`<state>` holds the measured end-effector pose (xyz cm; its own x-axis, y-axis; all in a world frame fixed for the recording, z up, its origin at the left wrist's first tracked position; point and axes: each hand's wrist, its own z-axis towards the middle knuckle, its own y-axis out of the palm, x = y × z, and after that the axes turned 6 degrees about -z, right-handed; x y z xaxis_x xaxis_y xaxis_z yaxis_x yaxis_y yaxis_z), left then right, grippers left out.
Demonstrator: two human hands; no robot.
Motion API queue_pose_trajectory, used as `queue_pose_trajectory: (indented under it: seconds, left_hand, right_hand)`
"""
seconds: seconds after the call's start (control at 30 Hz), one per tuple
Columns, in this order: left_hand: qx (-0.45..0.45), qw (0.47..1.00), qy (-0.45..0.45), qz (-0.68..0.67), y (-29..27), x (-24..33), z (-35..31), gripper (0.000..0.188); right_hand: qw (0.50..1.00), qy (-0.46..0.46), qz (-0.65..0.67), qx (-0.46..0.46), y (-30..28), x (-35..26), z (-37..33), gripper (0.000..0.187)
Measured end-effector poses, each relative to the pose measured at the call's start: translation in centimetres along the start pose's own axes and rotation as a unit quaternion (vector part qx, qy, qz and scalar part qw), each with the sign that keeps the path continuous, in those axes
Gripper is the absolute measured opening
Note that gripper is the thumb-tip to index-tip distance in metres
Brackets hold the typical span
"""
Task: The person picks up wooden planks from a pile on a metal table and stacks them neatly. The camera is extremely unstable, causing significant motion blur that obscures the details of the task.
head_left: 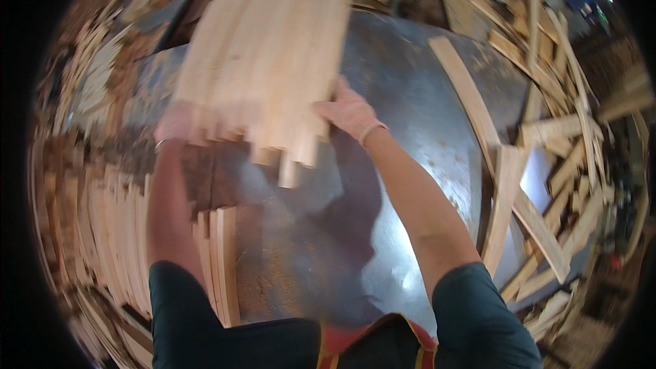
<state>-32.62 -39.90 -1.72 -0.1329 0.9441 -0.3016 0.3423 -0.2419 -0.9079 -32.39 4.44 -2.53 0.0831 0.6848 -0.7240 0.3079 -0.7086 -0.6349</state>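
A wide row of pale wooden slats point(266, 61), laid side by side, spans between my two gloved hands over the far part of the metal table point(417, 82). Their near ends are uneven, and one slat sticks out farthest toward me. At the near left corner my left hand point(179, 123) grips the row; it is smeared by motion. My right hand point(350, 111) holds the right edge, thumb on top and fingers along the side. The undersides of the slats are hidden.
More slats point(113, 232) stand in rows at the left, some beside my left arm. Long boards point(468, 92) lie on the table's right side, next to a heap of offcuts point(570, 184). Sawdust point(273, 280) covers part of the near table.
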Motion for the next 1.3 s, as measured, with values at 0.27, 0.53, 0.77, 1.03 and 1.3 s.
queue_pose_trajectory:
  seconds: [0.27,0.53,0.77,1.03,1.3]
  left_hand:
    - [0.244,0.940,0.114,-0.209,-0.4,6.7,-18.6,0.070]
    - [-0.053,0.836,0.316,-0.445,4.2,27.7,-39.5,0.089]
    - [-0.163,0.819,0.223,-0.503,3.0,40.0,-46.7,0.104]
    - [0.041,0.934,0.235,-0.265,0.9,47.1,-49.9,0.107]
    - [-0.247,0.565,0.122,-0.778,3.6,37.3,-51.4,0.087]
  right_hand:
    - [0.929,-0.004,-0.208,0.305,-7.6,13.9,-23.1,0.082]
    - [0.877,0.311,-0.047,0.362,-10.1,26.4,-43.6,0.082]
    - [0.916,0.170,-0.192,0.308,-22.5,31.8,-31.2,0.065]
    - [0.911,0.259,-0.133,0.292,-24.1,34.5,-23.9,0.090]
    - [0.949,0.078,0.228,0.203,-21.8,27.6,-33.5,0.080]
